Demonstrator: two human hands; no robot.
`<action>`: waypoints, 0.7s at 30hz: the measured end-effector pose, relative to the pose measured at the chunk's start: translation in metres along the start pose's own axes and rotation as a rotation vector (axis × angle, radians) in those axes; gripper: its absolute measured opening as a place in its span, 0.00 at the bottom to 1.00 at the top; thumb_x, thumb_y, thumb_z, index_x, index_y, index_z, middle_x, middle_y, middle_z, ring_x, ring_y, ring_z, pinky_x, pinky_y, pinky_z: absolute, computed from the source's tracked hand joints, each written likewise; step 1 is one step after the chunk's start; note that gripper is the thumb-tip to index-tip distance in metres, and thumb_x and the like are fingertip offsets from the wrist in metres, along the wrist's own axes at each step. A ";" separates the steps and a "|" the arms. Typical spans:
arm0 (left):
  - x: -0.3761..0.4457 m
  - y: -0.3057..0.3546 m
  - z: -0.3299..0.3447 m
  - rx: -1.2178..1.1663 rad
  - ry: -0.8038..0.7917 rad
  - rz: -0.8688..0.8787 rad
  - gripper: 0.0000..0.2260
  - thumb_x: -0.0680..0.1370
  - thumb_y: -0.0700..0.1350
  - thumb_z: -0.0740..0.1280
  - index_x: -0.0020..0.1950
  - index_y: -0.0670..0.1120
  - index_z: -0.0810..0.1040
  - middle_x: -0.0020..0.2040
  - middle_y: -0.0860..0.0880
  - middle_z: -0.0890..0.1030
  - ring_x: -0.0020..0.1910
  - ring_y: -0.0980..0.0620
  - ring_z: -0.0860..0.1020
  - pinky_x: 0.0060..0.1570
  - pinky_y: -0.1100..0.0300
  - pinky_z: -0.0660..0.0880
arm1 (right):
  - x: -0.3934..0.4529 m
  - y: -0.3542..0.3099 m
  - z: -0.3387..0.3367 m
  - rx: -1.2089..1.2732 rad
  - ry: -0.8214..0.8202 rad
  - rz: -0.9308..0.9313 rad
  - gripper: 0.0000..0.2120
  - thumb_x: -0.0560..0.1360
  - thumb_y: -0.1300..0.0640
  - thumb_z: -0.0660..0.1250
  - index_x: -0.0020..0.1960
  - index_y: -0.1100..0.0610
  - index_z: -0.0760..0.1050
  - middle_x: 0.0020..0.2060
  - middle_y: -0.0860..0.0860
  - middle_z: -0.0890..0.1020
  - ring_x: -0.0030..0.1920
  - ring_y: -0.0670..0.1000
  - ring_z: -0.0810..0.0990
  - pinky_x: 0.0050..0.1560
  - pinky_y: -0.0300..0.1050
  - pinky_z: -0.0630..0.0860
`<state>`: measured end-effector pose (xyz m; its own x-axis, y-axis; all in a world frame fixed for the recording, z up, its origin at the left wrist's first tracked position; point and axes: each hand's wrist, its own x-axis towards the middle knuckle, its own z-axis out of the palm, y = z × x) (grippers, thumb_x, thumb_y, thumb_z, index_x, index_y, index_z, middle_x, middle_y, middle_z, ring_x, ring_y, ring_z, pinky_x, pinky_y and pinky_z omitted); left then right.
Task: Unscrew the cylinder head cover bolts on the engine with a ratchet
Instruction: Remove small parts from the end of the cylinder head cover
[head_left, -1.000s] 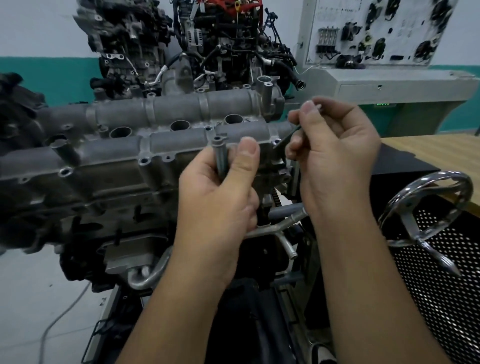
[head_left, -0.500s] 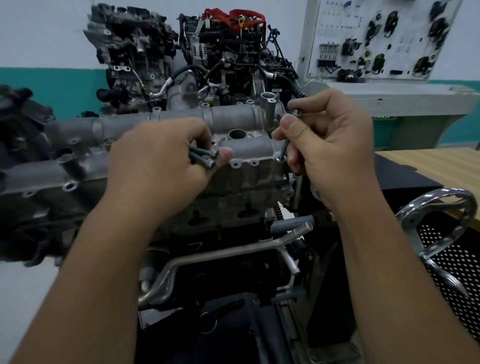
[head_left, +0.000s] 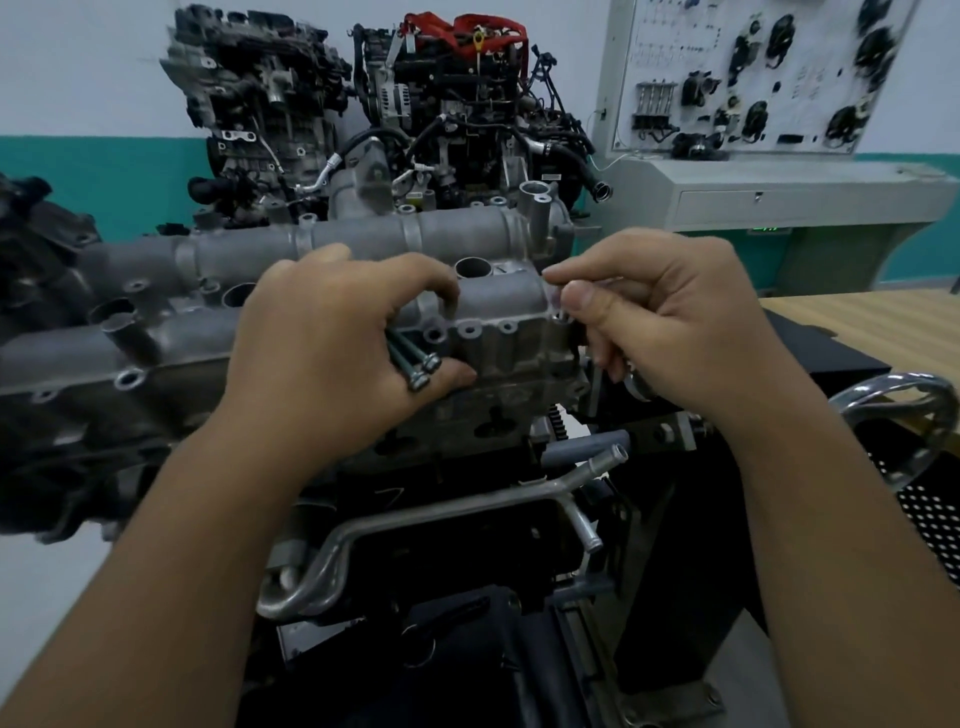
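Note:
The grey aluminium cylinder head cover (head_left: 498, 306) lies across the engine (head_left: 441, 499) in front of me, with empty bolt holes (head_left: 470, 330) along its near edge. My left hand (head_left: 332, 353) rests on the cover's middle and is closed on a few loose long bolts (head_left: 415, 364), whose heads stick out by the thumb. My right hand (head_left: 670, 322) is at the cover's right end, thumb and forefinger pinched together over the corner hole (head_left: 560, 316). It holds the ratchet (head_left: 638, 387), of which only a metal piece shows under the palm.
Two more engines (head_left: 415, 119) stand behind the cover. A grey console with a parts board (head_left: 753, 78) is at the back right. A wooden table (head_left: 872, 317) and a chrome handwheel (head_left: 904, 415) over perforated metal are at the right. A bent metal pipe (head_left: 441, 514) runs below the cover.
My left hand has turned over and gone down onto the cover with the bolts in it. My right hand has dropped to the cover's right end corner.

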<state>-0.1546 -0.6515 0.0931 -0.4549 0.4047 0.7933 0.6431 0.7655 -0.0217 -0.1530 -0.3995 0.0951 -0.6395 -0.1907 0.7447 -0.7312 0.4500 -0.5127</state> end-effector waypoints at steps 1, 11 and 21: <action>0.000 0.000 0.000 0.002 -0.003 0.003 0.24 0.65 0.62 0.76 0.57 0.52 0.83 0.36 0.65 0.61 0.37 0.48 0.68 0.40 0.54 0.65 | 0.001 0.000 -0.001 -0.096 0.005 -0.027 0.07 0.78 0.62 0.73 0.53 0.51 0.84 0.39 0.48 0.83 0.33 0.43 0.80 0.35 0.33 0.74; -0.006 0.004 0.005 0.189 0.016 -0.064 0.29 0.62 0.60 0.79 0.62 0.55 0.82 0.41 0.53 0.83 0.40 0.42 0.75 0.41 0.52 0.64 | 0.005 -0.003 0.011 -0.333 0.083 0.008 0.11 0.73 0.44 0.75 0.46 0.49 0.79 0.57 0.44 0.80 0.63 0.51 0.76 0.64 0.55 0.72; -0.020 0.018 0.011 0.226 0.075 -0.225 0.28 0.63 0.55 0.83 0.61 0.52 0.84 0.42 0.49 0.86 0.40 0.41 0.77 0.43 0.52 0.61 | 0.003 0.011 0.014 0.218 0.094 0.091 0.01 0.74 0.57 0.75 0.45 0.53 0.83 0.55 0.50 0.86 0.57 0.50 0.84 0.57 0.48 0.80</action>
<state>-0.1402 -0.6403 0.0701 -0.5181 0.1816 0.8358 0.3751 0.9265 0.0313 -0.1661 -0.4068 0.0855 -0.6874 -0.0720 0.7227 -0.7123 0.2613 -0.6515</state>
